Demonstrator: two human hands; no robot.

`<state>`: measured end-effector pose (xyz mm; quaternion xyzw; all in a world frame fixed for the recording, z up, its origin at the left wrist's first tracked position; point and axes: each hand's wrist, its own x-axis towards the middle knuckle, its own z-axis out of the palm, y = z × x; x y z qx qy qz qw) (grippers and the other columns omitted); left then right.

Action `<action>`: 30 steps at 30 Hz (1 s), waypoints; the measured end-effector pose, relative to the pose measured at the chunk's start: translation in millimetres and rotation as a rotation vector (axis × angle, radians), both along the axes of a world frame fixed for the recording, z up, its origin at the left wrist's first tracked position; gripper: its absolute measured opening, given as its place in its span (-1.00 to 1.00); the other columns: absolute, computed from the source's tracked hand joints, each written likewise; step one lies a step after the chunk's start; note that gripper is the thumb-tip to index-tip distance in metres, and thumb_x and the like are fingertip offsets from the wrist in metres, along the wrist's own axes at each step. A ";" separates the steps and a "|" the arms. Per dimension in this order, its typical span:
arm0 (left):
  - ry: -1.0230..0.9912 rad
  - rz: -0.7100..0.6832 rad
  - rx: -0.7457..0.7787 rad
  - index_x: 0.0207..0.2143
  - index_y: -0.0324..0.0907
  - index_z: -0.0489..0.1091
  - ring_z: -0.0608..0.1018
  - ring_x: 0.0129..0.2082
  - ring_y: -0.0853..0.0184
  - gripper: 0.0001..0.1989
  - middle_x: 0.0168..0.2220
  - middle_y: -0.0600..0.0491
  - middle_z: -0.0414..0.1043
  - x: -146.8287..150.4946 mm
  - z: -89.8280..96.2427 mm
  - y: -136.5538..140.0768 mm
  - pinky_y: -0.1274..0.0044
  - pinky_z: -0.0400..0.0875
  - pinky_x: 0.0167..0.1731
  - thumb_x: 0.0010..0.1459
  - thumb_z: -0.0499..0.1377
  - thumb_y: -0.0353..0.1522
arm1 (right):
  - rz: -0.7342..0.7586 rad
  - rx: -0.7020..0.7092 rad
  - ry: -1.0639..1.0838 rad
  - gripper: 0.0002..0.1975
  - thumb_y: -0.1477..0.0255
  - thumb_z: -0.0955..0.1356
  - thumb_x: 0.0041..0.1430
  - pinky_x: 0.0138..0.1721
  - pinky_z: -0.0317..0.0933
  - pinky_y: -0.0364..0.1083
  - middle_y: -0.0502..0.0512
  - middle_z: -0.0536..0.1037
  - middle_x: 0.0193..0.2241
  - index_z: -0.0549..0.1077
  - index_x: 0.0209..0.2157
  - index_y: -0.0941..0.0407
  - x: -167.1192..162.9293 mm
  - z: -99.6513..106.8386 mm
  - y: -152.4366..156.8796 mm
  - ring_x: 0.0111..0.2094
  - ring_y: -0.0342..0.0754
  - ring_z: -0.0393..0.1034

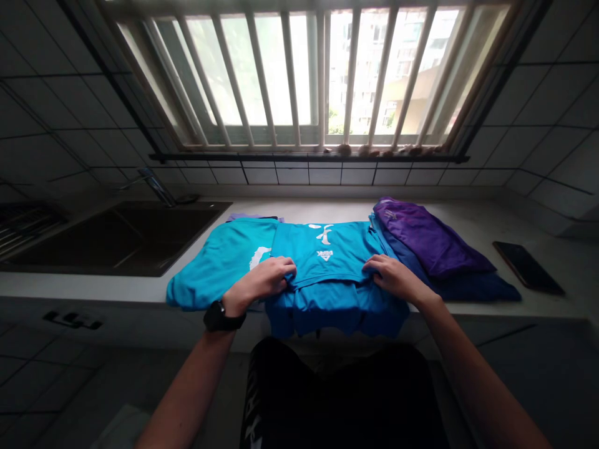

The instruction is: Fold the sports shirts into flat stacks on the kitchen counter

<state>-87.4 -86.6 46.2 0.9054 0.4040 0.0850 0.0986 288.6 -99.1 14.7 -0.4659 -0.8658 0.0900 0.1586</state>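
A blue T-shirt (322, 265) with white print lies partly folded on the counter, its lower part hanging over the front edge. My left hand (271, 274), below a black watch, pinches the shirt's left side at the fold. On the opposite side my right hand (390, 274) grips the same fold with curled fingers. Left of it rests a folded turquoise garment (219, 259) with a white print, close to my left hand. To the right, a purple garment (428, 237) lies on top of a dark blue one (477, 285).
A dark sink (116, 231) with a metal faucet (156, 187) is set into the counter at left. A phone (528, 267) lies at the far right of the white counter (468, 215). Behind is a barred window (322, 81) with small round objects on its sill.
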 end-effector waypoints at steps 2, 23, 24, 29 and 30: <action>0.040 0.039 0.049 -0.27 -0.11 0.51 0.59 -0.15 0.22 -0.83 -0.15 -0.03 0.55 0.4 -2.8 2.2 0.46 0.45 -0.13 0.21 0.14 -0.50 | -0.056 0.066 0.034 -0.72 0.58 0.29 0.27 0.05 0.35 0.03 0.17 0.63 -0.15 0.61 -0.15 0.09 -0.8 -4.3 2.0 -0.05 0.10 0.52; -0.173 -0.194 -0.110 -0.31 -0.09 0.45 0.54 -0.31 0.27 -0.76 -0.32 0.05 0.54 -8.9 8.4 -107.2 0.43 0.40 -0.21 -0.02 0.11 -0.52 | 0.215 -0.177 0.283 -0.75 0.60 0.33 0.12 -0.24 0.37 -0.06 0.08 0.58 -0.29 0.55 -0.24 0.03 30.8 20.9 -109.8 -0.26 0.02 0.49; -0.170 -0.154 -0.136 -0.31 -0.09 0.46 0.55 -0.30 0.26 -0.78 -0.32 0.05 0.55 -5.0 8.9 -99.4 0.44 0.40 -0.20 0.01 0.10 -0.50 | 0.213 -0.197 0.287 -0.76 0.58 0.31 0.14 -0.21 0.37 -0.05 0.09 0.59 -0.27 0.56 -0.24 0.04 29.0 21.7 -102.9 -0.24 0.03 0.50; -0.154 0.363 0.016 -0.16 -0.12 0.48 0.60 -0.12 0.13 -0.77 -0.13 -0.08 0.61 16.4 8.1 -21.9 0.38 0.45 -0.08 0.24 0.06 -0.33 | -0.201 0.010 0.313 -0.66 0.54 0.24 0.23 -0.01 0.36 0.00 0.19 0.60 -0.08 0.56 -0.06 0.08 6.1 19.8 -27.3 -0.12 0.08 0.53; -0.104 0.476 0.055 -0.11 -0.16 0.48 0.59 -0.03 0.05 -0.75 -0.05 -0.17 0.59 20.1 8.5 -3.3 0.33 0.45 -0.02 0.23 0.09 -0.31 | -0.306 0.056 0.282 -0.59 0.54 0.25 0.22 0.04 0.35 0.02 0.24 0.58 -0.01 0.53 0.05 0.12 1.1 18.7 -7.2 -0.07 0.11 0.52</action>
